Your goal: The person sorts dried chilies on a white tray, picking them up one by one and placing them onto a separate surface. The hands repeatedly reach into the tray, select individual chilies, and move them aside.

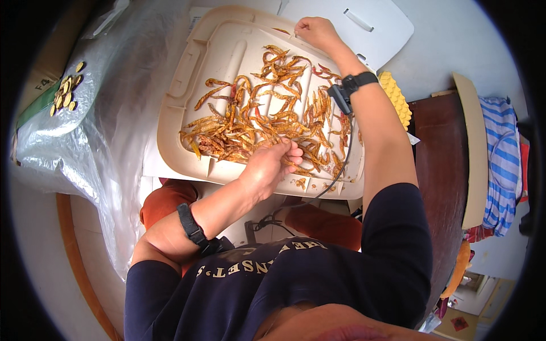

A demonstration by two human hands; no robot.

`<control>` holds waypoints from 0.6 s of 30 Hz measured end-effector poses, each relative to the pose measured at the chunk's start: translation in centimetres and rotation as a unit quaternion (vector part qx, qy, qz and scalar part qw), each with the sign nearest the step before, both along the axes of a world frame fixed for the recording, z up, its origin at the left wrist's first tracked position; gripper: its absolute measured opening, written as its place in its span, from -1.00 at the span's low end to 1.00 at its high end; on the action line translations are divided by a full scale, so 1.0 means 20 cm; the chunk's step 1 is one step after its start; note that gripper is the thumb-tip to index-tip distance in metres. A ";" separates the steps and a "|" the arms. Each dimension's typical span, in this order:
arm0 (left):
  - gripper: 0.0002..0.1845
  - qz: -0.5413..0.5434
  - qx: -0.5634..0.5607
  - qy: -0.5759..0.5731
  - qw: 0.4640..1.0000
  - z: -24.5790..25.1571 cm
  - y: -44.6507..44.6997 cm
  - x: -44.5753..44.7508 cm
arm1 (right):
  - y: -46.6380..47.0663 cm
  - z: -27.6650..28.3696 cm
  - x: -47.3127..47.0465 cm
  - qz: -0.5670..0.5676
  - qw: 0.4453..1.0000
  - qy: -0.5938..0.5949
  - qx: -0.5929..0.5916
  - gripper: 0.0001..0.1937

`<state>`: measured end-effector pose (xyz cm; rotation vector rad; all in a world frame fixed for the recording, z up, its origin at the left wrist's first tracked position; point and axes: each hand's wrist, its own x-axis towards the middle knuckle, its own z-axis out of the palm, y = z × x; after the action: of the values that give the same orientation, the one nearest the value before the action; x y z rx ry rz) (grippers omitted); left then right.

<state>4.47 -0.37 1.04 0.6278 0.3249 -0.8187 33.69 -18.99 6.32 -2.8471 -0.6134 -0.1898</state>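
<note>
Dried chili peppers point(239, 128), orange-brown with a few redder ones, lie spread over an upturned beige plastic lid point(172, 140). My left hand point(271, 164) is over the lid's near side, thumb and fingers drawn together among the peppers. Whether a pepper is pinched there cannot be made out. My right hand point(318, 33) reaches to the far right edge of the lid, its fingers curled in. Its fingertips are too small in view to show if they hold anything. Close by, a single pepper point(281, 31) rests along the lid's far rim.
Clear plastic sheeting point(123, 128) covers the left side, with several dried slices point(66, 91) on it. Behind the lid is a white panel point(349, 25) with a slot. A black cable point(341, 170) hangs from my right wrist device. Dark wooden furniture point(441, 170) stands at right.
</note>
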 end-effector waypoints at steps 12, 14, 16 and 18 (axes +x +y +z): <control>-0.76 -0.009 -0.003 -0.006 1.000 0.00 0.04 -0.01 | 0.21 -0.13 0.20 -0.001 0.969 -0.052 -0.243 -0.70; -0.76 -0.011 -0.003 0.000 1.000 0.00 0.05 -0.02 | 0.22 -0.13 0.18 -0.010 0.970 -0.049 -0.240 -0.68; -0.76 -0.007 -0.006 0.003 1.000 0.00 0.05 -0.02 | 0.23 -0.13 0.17 -0.019 0.972 -0.051 -0.226 -0.65; -0.75 -0.003 -0.011 0.006 1.000 0.01 0.05 -0.02 | 0.22 -0.11 0.15 -0.017 0.973 -0.063 -0.223 -0.68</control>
<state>4.03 0.71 1.16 0.6042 0.3245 -0.8300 36.76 -14.51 4.09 -3.2998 -0.7098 -0.2700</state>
